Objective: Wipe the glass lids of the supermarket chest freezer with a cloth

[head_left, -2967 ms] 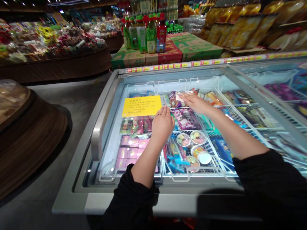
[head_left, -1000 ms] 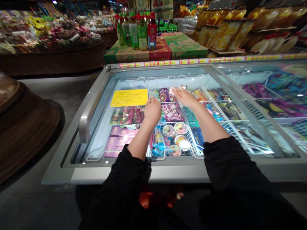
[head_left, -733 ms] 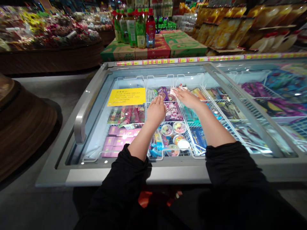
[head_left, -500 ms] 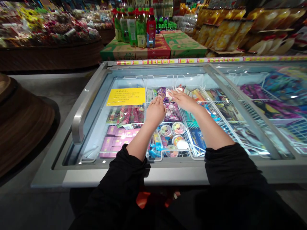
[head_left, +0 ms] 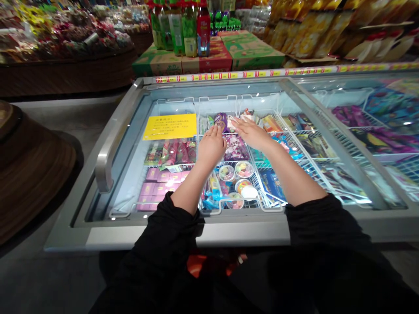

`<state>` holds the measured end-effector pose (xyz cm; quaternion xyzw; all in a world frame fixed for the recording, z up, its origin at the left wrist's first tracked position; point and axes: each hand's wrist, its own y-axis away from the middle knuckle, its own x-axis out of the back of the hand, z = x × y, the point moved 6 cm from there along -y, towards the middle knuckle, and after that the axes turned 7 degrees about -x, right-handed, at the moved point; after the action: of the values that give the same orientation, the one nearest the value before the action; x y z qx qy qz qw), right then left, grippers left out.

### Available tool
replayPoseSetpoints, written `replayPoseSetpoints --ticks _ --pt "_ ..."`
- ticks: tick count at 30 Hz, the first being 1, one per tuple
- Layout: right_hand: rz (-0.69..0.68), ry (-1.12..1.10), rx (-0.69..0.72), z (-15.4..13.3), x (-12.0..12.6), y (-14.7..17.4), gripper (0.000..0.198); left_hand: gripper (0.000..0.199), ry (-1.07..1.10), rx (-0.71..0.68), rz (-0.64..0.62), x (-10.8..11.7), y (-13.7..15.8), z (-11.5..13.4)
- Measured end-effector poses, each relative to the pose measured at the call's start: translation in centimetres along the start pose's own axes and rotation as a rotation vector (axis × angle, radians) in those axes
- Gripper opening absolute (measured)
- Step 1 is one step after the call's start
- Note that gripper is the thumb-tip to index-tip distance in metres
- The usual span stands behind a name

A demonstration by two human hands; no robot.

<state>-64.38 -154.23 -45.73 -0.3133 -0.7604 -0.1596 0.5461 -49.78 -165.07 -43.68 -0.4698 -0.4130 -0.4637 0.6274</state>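
Observation:
Both hands are over the sliding glass lid (head_left: 170, 98) of a chest freezer; whether they touch the glass I cannot tell. My left hand (head_left: 212, 147) is flat with its fingers stretched forward, holding nothing. To its right, my right hand (head_left: 251, 134) lies palm down with fingers extended and slightly apart, also holding nothing. Below the glass, near the fingertips, is a purple packet (head_left: 221, 118). A purple-and-white bag (head_left: 235, 147) shows between the hands. Clear-lidded ice cream cups (head_left: 244, 169) and pink boxes (head_left: 156, 189) lie nearer to me in wire baskets.
A metal handle (head_left: 104, 170) rises at the lid's left side. The yellow notice (head_left: 170, 126) lies flat on the glass. Bottles (head_left: 190, 32) stand on cartons (head_left: 255, 52) behind the freezer. A round wooden stand (head_left: 36, 174) is at the left.
The view has tilted slightly, so the freezer and the goods behind it sit a little higher. Both hands keep nearly the same pose over the glass.

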Motion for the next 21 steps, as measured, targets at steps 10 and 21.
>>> replayPoseSetpoints --ticks 10,21 --pt "0.063 0.057 -0.067 1.5 1.1 2.1 0.058 0.056 0.016 0.006 -0.019 0.0 0.0 0.1" --pt "-0.111 0.026 0.031 -0.7 1.4 5.1 0.054 0.055 0.023 0.002 -0.020 0.1 0.0 -0.1"
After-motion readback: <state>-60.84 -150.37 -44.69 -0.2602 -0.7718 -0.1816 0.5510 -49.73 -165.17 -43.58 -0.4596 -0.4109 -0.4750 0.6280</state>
